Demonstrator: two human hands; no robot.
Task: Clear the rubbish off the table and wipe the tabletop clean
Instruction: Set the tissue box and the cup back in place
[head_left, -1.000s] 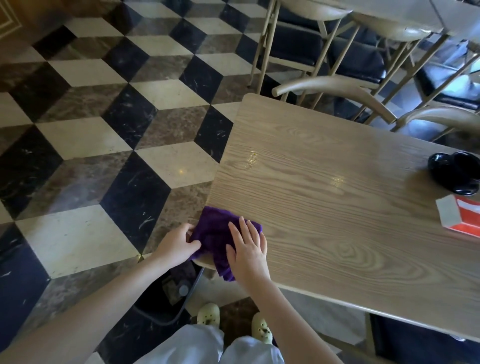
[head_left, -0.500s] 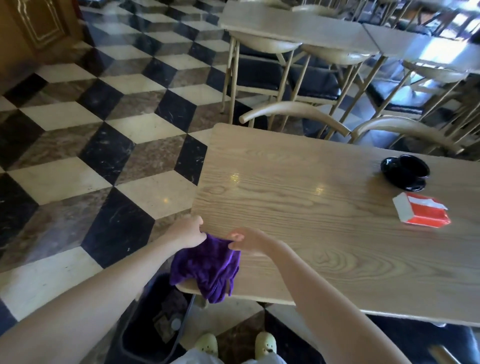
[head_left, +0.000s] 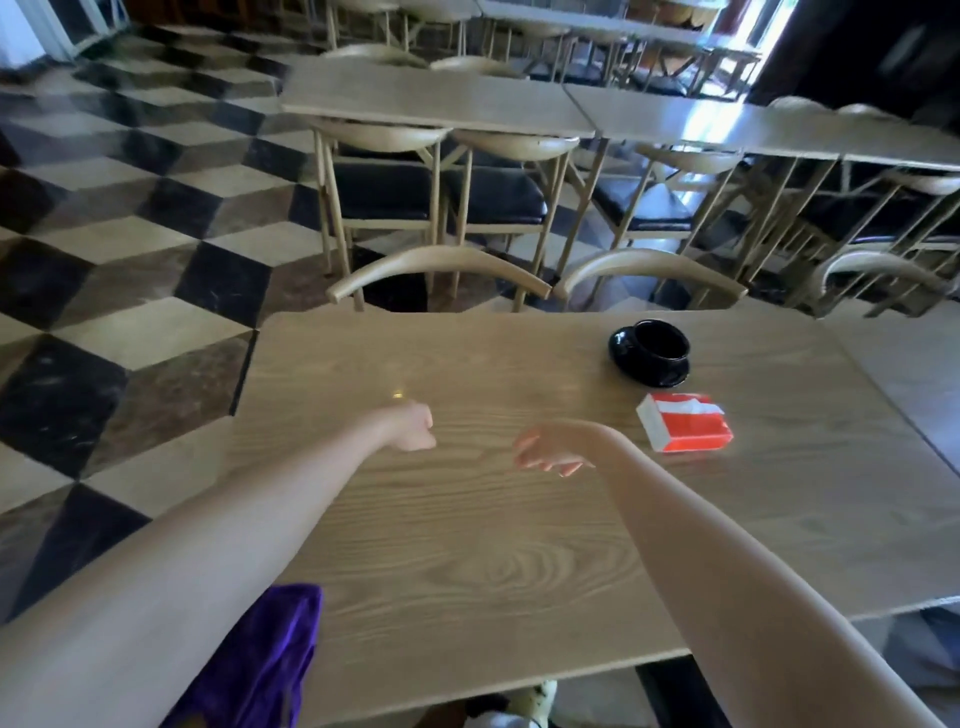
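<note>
The wooden table (head_left: 467, 561) stretches out in front of me. A purple cloth (head_left: 260, 660) lies bunched at its near left corner, partly hidden under my left forearm, and neither hand holds it. My left hand (head_left: 410, 428) hovers over the middle of the tabletop with its fingers curled into a fist, holding nothing. To its right, my right hand (head_left: 550, 452) hangs over the table with its fingers loose and spread. A red and white paper pack (head_left: 685, 428) lies just right of my right hand. Behind it stands a black cup on a black saucer (head_left: 652, 351).
Two wooden chair backs (head_left: 441, 270) stand against the table's far edge. More tables and dark-seated chairs (head_left: 431, 98) fill the room behind. Checkered floor tiles (head_left: 130, 286) lie to the left. A second tabletop (head_left: 914, 374) adjoins on the right.
Both hands have let go of the purple cloth and moved forward over the middle of the table. The view has tilted up, so the cloth now sits at the bottom left.
</note>
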